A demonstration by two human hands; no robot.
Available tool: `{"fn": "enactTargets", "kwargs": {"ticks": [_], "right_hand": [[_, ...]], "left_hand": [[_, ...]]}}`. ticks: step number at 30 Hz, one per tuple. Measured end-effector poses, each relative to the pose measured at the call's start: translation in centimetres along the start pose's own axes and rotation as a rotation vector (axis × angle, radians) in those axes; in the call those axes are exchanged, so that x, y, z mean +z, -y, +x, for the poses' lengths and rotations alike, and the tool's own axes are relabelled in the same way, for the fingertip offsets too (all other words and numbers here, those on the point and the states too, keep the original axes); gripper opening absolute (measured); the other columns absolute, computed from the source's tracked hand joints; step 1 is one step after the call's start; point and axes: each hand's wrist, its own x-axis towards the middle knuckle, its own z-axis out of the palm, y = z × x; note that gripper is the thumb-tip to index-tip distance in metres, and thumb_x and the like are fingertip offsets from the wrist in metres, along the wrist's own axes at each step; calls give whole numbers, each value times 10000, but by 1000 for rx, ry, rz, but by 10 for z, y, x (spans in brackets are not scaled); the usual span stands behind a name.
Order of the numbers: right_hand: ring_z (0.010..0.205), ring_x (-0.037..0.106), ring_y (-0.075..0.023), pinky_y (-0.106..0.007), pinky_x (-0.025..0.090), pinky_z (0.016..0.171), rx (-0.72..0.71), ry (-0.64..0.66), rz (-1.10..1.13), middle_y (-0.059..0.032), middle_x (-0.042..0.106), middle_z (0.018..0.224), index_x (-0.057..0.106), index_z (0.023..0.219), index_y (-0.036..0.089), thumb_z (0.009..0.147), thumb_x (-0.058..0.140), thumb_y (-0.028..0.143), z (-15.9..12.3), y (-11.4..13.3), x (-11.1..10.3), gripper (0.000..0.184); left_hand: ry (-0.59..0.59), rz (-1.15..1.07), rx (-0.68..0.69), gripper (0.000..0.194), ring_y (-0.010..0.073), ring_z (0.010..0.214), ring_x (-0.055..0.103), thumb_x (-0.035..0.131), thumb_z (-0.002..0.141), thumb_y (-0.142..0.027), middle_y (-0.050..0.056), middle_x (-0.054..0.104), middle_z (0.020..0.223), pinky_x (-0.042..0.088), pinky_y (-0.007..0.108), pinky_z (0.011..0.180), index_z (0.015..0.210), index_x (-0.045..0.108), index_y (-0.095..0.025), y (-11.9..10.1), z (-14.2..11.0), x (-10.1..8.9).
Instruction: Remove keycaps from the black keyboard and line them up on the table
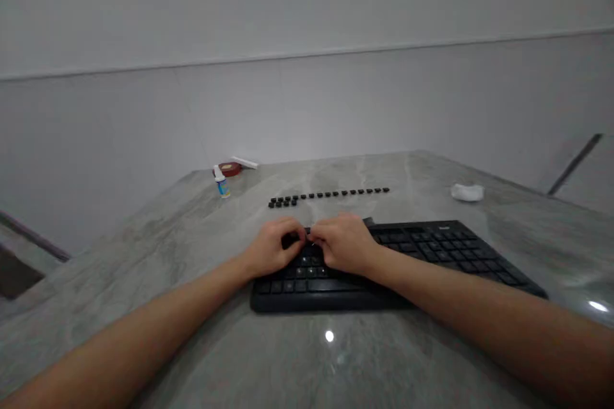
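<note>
A black keyboard [336, 285] lies on the grey marbled table, partly covered by my hands and right forearm. My left hand [277, 244] is over its upper left part, thumb and index finger pinched together. Close beside it, my right hand [346, 244] also pinches at the same spot, fingertips nearly meeting the left ones. Whatever sits between the fingertips is too small to make out. Some key positions just below the hands look bare of caps. Beyond the keyboard, loose black keycaps [327, 194] stand in a long row, with a shorter row [283, 204] at its left end.
A small white bottle with a blue and yellow label [223, 186] stands at the back left. Behind it lie a dark red object [229, 169] and a white strip [245, 163]. A crumpled white wad [467, 192] rests at the right. A wall [307, 108] borders the table's far edge.
</note>
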Motion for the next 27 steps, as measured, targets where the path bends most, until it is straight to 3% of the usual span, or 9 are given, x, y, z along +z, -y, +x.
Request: {"fn": "enactTargets", "kwargs": {"ticks": [6,15,27], "right_hand": [[689,607,-146,-299,317,635,51,-38,32,4,722,796,689,763,217,778,576,155,1,0,1,129],[687,547,-140,-320,265,686,-38,-134,18,4,682,744,682,748,208,820,597,142,-1,-6,7,129],[677,486,-139,-337,204,729,-84,-179,-19,6,646,706,680,742,206,865,546,131,-1,-6,8,197]], "left_hand": [[-12,-15,62,148,173,861,631,558,833,-124,57,699,908,506,316,818,871,695,-161,2,0,2],[-17,-5,106,159,165,825,644,575,866,-164,49,727,887,526,311,780,865,733,-177,0,5,3],[-8,-7,70,155,159,811,642,598,865,-174,34,726,857,526,292,759,880,751,-196,2,4,5]]}}
